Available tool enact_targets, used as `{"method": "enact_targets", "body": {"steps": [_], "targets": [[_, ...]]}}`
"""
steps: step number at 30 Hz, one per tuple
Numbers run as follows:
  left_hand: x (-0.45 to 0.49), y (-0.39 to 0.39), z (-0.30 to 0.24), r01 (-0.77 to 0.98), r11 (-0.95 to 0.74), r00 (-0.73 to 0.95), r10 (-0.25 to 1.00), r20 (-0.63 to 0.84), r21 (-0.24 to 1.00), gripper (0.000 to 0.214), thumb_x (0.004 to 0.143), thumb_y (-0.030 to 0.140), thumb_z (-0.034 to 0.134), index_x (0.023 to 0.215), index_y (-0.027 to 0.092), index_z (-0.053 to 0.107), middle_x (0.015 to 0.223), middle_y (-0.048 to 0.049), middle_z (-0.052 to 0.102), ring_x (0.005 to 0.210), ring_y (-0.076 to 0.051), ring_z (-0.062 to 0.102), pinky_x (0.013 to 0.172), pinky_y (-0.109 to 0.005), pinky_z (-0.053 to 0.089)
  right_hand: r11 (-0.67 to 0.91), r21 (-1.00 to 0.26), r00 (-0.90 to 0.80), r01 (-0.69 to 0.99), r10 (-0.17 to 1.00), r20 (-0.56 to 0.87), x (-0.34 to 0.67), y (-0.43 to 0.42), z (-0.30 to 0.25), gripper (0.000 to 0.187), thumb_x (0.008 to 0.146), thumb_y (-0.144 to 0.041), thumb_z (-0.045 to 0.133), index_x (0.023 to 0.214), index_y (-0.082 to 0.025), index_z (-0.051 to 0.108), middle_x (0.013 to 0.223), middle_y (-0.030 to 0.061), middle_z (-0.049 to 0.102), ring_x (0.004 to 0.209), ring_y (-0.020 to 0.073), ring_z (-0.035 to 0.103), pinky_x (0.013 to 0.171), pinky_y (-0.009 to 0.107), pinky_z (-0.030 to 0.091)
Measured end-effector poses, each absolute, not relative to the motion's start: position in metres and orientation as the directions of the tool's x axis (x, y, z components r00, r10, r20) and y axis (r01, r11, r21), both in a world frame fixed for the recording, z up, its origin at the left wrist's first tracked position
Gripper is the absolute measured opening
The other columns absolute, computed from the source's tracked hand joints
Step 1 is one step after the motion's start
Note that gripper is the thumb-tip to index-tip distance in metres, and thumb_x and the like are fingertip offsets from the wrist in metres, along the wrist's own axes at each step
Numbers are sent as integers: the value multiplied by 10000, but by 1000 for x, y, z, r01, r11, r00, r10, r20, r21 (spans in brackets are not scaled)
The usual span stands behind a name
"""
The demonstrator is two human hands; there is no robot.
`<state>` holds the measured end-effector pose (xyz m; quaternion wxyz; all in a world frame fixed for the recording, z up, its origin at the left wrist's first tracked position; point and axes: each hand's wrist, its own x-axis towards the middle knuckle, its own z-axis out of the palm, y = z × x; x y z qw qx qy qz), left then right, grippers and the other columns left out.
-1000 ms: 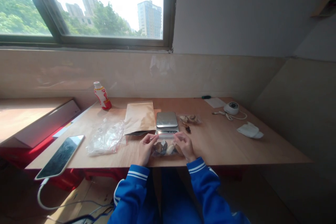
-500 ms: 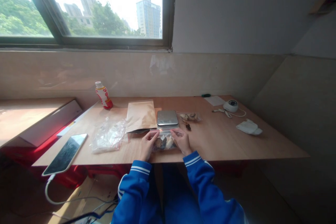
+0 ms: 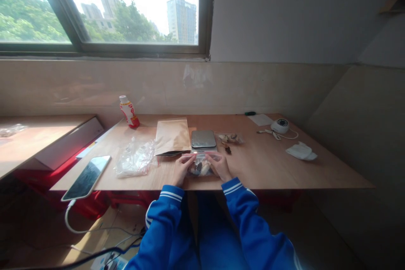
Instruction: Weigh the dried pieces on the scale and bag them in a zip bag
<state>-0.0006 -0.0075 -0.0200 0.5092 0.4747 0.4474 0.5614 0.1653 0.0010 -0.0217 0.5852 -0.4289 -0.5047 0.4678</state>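
Observation:
A small clear zip bag (image 3: 200, 166) with brown and pale pieces inside lies on the wooden table (image 3: 268, 168) near its front edge. My left hand (image 3: 180, 170) pinches the bag's left side and my right hand (image 3: 221, 166) pinches its right side, fingers closed along the red-edged top strip. Both sleeves are blue with white stripes. Just behind the bag stands a small digital scale (image 3: 203, 139) with a metal top.
A brown paper pouch (image 3: 172, 136) lies left of the scale, a heap of clear bags (image 3: 135, 158) further left, a phone (image 3: 86, 171) on a cable at the left edge. A red-white bottle (image 3: 129, 112), another filled bag (image 3: 230, 138), a white round device (image 3: 280, 125) and crumpled tissue (image 3: 301, 152) also sit here.
The view has shifted a little, so the table sits higher and to the right. My hands stay on the bag, with their fingers moved slightly along its top edge.

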Motion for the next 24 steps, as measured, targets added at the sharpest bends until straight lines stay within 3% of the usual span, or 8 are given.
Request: {"method": "enact_targets", "body": {"steps": [8, 14, 20, 24], "targets": [[5, -3, -24, -159, -115, -99, 990, 100, 981, 310, 638, 398, 753, 820, 147, 745, 859, -79, 707, 876, -219, 632, 791, -314, 479, 260, -964, 81, -62, 964, 254, 163, 6, -34, 265, 671, -390, 734, 777, -147, 721, 723, 72, 720, 697, 211, 671, 667, 326, 543], [12, -9, -21, -138, -177, -101, 981, 164, 974, 282, 701, 392, 705, 839, 149, 738, 849, -56, 694, 780, -176, 627, 693, -269, 465, 320, -947, 149, 32, 935, 321, 164, 7, -41, 226, 685, -357, 716, 773, -149, 731, 804, 84, 726, 780, 219, 672, 719, 326, 537], [12, -9, -18, -86, -201, -101, 976, 192, 976, 294, 695, 406, 707, 814, 140, 742, 924, -90, 703, 905, -216, 628, 780, -295, 473, 241, -967, 69, -82, 969, 236, 165, 4, -35, 288, 679, -397, 724, 821, -147, 723, 754, 71, 724, 719, 209, 671, 677, 322, 540], [12, -13, -17, -129, -129, -76, 990, 120, 983, 394, 669, 432, 726, 928, 136, 726, 855, -80, 710, 736, -183, 641, 655, -271, 483, 193, -970, -23, -149, 980, 199, 165, 3, -31, 360, 670, -392, 740, 952, -169, 716, 797, 59, 729, 740, 207, 675, 698, 327, 539]]}}
